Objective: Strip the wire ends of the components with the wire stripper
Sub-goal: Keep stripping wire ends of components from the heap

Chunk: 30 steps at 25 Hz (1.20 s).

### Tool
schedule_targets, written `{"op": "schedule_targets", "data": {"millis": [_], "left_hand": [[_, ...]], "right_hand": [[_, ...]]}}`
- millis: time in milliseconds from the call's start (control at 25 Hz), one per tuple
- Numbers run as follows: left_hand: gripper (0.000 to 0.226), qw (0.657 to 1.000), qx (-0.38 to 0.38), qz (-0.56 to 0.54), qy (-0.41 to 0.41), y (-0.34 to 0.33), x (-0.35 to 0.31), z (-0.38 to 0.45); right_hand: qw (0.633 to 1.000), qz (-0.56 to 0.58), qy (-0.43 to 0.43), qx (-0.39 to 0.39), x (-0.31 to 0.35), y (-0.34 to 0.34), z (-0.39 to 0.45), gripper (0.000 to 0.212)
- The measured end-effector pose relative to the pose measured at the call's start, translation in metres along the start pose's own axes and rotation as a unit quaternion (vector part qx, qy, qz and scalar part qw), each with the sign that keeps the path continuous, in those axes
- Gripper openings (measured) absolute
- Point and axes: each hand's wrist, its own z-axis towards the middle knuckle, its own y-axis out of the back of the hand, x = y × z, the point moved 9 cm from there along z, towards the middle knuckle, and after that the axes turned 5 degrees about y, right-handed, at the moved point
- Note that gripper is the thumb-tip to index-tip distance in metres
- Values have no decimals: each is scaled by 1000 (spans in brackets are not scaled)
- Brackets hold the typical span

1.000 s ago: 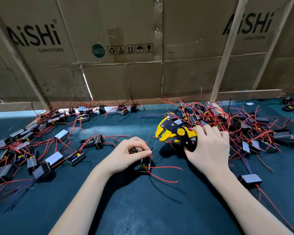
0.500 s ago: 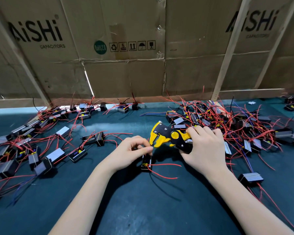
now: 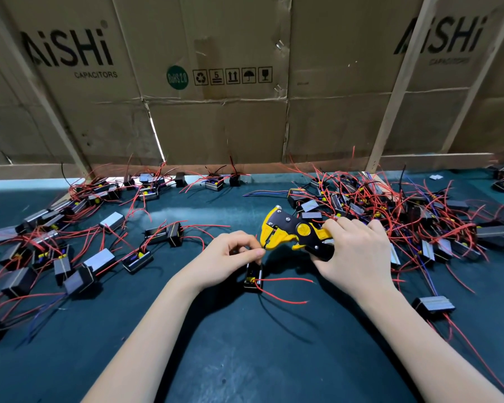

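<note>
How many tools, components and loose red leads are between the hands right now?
1 wire stripper, gripped by right hand
1 component, a wire pinched by left hand
2 red leads loose on that component
Total: 4

Wire stripper [image 3: 296,232] right of component [image 3: 253,276] — component piles [image 3: 70,242] left, tangled heap [image 3: 419,216] right — cardboard wall [image 3: 216,126] behind.

The handles of the yellow-and-black wire stripper [image 3: 296,232] are covered by the right hand [image 3: 354,251]. The wire end pinched by the left hand [image 3: 226,257] is too thin to be made out. The dark teal counter [image 3: 245,359] is cut off by the lower edge.
</note>
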Motion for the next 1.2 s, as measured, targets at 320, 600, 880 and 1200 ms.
{"op": "schedule_targets", "data": {"millis": [320,600,880,1200], "left_hand": [[21,1000,-3,-6,11,-1,2,1],[21,1000,-12,1,18,0,0,0],[58,994,-6,-104,25,-27,-10,1],[28,872,-393,281,73,112,-3,-39]], "right_hand": [[998,7,-29,64,-3,-9,1,39],[991,13,-134,8,-35,-6,-4,48],[969,81,-232,-26,-67,0,-11,52],[862,360,-331,-133,-90,26,-10,29]]}}
